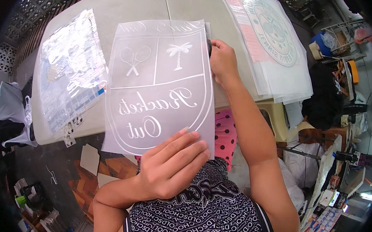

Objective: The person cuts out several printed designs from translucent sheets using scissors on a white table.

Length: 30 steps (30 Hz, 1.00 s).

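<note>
A translucent film sheet [163, 96] rests partly on the table, its lower part reaching over the near edge toward me. White print on it shows a shield outline with crossed rackets, a palm tree and mirrored lettering. My left hand [174, 162] grips the lower right corner, fingers flat together across the top and the thumb hidden. At the sheet's upper right edge, my right hand [224, 63] is closed around a dark-handled tool [209, 48]. Most of that tool is hidden by the hand and the film, so its kind does not show.
The pale table [135, 7] carries a shiny clear plastic packet [70, 63] on the left. A stack of printed film sheets [278, 75] overhangs its right edge. A cream plastic chair [272, 118] stands under the near side. Cluttered shelves [46, 220] are at lower left.
</note>
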### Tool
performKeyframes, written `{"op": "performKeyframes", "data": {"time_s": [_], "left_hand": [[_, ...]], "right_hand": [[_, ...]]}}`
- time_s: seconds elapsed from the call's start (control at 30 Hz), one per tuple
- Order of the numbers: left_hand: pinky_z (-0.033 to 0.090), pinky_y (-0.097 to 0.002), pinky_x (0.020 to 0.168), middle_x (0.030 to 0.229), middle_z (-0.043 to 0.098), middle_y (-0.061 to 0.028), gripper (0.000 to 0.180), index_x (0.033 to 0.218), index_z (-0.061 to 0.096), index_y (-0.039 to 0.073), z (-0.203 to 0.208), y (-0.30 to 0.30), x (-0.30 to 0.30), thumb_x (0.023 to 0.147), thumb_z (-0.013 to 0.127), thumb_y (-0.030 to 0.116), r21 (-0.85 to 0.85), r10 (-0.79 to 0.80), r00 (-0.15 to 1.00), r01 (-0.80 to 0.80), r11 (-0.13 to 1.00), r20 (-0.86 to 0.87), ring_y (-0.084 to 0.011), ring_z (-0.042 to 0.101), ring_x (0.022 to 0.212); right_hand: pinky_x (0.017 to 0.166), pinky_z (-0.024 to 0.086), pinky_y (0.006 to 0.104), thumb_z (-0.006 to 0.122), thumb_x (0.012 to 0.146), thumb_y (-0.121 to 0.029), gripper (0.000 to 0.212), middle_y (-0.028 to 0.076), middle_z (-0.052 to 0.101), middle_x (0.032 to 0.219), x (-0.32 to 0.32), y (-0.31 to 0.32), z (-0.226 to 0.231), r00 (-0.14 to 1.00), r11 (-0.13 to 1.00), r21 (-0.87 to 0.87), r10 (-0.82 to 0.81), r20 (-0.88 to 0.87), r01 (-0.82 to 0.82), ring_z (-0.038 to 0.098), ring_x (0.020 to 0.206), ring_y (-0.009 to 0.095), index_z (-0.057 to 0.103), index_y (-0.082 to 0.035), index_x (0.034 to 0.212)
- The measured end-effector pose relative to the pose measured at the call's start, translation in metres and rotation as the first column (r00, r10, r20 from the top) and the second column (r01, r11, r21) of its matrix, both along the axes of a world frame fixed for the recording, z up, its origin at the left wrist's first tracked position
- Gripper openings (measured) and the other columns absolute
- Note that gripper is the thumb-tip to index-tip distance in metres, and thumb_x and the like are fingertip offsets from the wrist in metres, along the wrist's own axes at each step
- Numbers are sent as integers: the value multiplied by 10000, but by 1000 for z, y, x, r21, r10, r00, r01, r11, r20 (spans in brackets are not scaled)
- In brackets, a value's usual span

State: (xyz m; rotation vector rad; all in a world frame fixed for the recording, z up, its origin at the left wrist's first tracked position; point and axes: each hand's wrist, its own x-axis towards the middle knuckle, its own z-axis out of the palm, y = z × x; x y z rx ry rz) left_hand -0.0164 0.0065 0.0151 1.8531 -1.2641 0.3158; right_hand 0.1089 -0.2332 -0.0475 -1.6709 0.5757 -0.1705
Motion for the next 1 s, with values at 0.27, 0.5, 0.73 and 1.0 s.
{"op": "performKeyframes", "data": {"time_s": [0.27, 0.5, 0.73, 1.0], "left_hand": [[221, -607, 1207, 1467, 517, -149, 840, 1404, 563, 153, -16, 59, 33, 642, 898, 264, 486, 168, 966, -53, 872, -196, -373, 422, 1426], [73, -687, 1216, 1565, 400, -98, 776, 1505, 458, 320, -77, 148, 24, 804, 666, 60, 745, 285, 908, -416, 522, 307, -364, 274, 1510], [387, -562, 1133, 1136, 709, -94, 462, 1178, 723, 153, -62, 138, 54, 754, 701, -30, 270, 186, 982, -187, 945, 28, -302, 639, 1179], [339, -197, 420, 769, 669, 19, 184, 981, 751, 55, 33, 198, 119, 961, 713, 233, 45, 693, 494, -797, 603, -525, -11, 472, 511]], "right_hand": [[487, 529, 261, 726, 907, -170, 476, 54, 676, 775, 11, -26, 2, 984, 989, 34, 140, 112, -145, 622, 591, 121, 599, 40, 1316], [1059, 439, 502, 817, 714, -90, 595, 175, 694, 1115, -73, -54, 26, 787, 497, -763, 617, -23, -412, 617, 1160, 360, 624, -52, 1275], [974, 496, 462, 779, 739, -17, 424, 153, 691, 932, -136, -61, -11, 797, 426, -882, 595, 104, -203, 664, 969, 337, 659, -57, 1144], [848, 507, 301, 716, 918, -49, 394, 122, 646, 1061, -274, -129, -54, 930, 721, -607, -150, 336, 336, 618, 922, 181, 546, 18, 1266]]}}
